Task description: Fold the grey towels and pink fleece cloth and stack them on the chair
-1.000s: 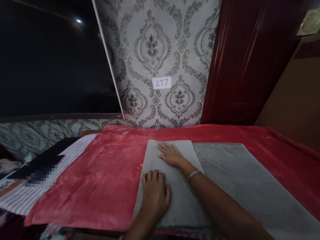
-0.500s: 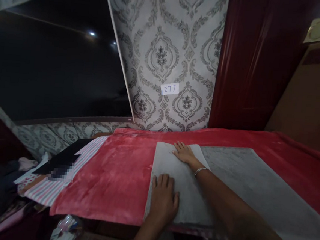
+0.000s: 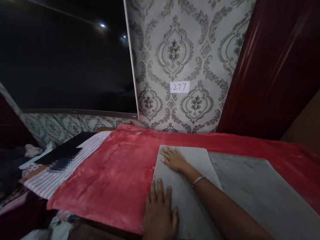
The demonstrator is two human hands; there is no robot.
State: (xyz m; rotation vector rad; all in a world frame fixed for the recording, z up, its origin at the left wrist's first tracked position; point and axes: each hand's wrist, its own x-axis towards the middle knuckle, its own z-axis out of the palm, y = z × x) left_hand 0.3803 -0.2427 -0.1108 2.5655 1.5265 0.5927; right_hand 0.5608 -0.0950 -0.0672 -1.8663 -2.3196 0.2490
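Note:
A long grey cloth (image 3: 252, 189) lies flat on a red plush blanket (image 3: 120, 176). At its left end is a paler, smooth layer (image 3: 198, 159); whether it is a folded-over part or a separate sheet, I cannot tell. My right hand (image 3: 174, 160), with a bracelet on the wrist, rests palm down on the far left corner of this layer, fingers spread. Nearer to me, my left hand (image 3: 160, 216) lies flat along the layer's left edge, its fingers apart and pointing away. Neither hand grips anything.
A striped cloth (image 3: 54, 179) and a black flat item (image 3: 63, 152) lie left of the blanket. Clothes (image 3: 15, 211) are heaped at the lower left. A large dark television (image 3: 64, 58) hangs on the patterned wall (image 3: 175, 49), where a label (image 3: 179, 86) reads 277.
My right hand has slid left across the pale layer towards its far left corner. The fingers of my left hand have spread wider near the left edge. The view has shifted slightly.

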